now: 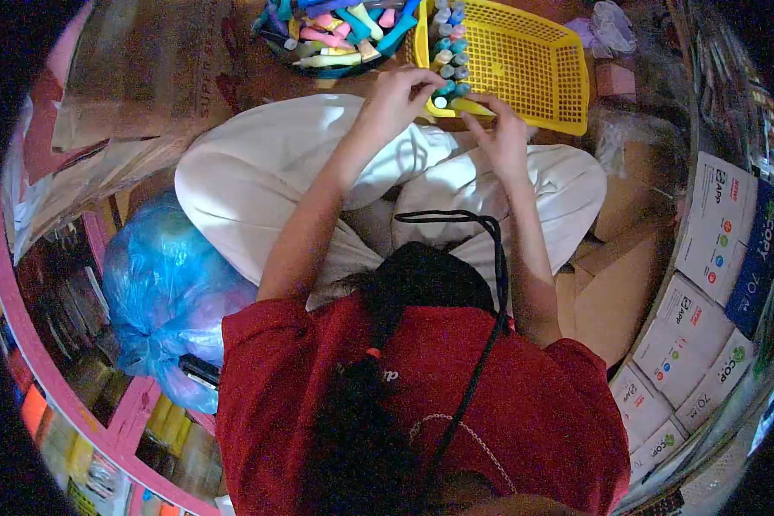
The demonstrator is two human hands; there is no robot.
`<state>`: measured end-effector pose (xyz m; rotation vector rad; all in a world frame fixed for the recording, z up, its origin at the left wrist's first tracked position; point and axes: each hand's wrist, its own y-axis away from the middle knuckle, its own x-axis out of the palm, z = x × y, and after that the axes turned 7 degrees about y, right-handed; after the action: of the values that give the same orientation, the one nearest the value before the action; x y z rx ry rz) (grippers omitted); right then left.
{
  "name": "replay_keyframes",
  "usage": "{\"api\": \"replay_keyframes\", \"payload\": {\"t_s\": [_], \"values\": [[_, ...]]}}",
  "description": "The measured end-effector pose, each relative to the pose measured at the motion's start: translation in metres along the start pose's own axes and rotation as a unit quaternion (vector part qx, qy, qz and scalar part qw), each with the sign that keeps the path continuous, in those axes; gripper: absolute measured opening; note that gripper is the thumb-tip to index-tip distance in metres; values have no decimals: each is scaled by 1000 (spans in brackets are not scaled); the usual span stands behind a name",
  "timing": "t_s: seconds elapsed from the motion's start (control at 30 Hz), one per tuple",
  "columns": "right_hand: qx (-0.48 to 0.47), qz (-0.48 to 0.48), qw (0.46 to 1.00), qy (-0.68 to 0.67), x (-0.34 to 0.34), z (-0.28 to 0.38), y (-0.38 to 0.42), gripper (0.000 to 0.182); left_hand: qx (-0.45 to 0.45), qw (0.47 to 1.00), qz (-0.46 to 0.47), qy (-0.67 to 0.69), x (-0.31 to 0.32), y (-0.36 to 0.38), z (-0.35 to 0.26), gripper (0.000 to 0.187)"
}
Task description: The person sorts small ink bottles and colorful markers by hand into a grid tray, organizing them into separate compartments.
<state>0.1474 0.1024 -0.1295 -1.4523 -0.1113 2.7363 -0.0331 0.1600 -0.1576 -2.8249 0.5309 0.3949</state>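
At the near left corner of a yellow mesh basket (568, 82), my left hand (397, 99) is closed, its fingertips on a teal tube with a pale round end (441, 101). Just to the right, my right hand (500, 133) has its fingers against a yellow tapered tube (473, 107), whose exact kind I cannot make out. Two columns of small tubes with grey, teal and pink ends (451, 52) line the basket's left side. Left of the basket, a dark round bowl (277, 41) is heaped with pink, yellow, teal and blue tubes (353, 30).
My crossed legs in white trousers (258, 163) lie under my forearms. A tied blue plastic bag (168, 284) is at the left, below a large cardboard box (138, 77). Stacked paper boxes (688, 335) stand at right. A pink-framed shelf (69, 391) is lower left.
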Motion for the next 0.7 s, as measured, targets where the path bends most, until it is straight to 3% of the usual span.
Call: {"api": "replay_keyframes", "payload": {"t_s": [0.37, 0.43, 0.57, 0.7], "values": [[-41, 8, 993, 109, 6, -1, -3, 27, 21, 998, 16, -52, 3, 3, 3, 13], [-39, 6, 995, 96, 5, -1, -2, 27, 30, 997, 12, -66, 3, 3, 1, 14], [-35, -40, 995, 81, 0, -1, 1, 26, 13, 973, 7, -230, 8, 6, -11, 21], [25, -77, 996, -23, -11, 2, 5, 23, -15, 956, 6, -295, 20, 6, -23, 26]]}}
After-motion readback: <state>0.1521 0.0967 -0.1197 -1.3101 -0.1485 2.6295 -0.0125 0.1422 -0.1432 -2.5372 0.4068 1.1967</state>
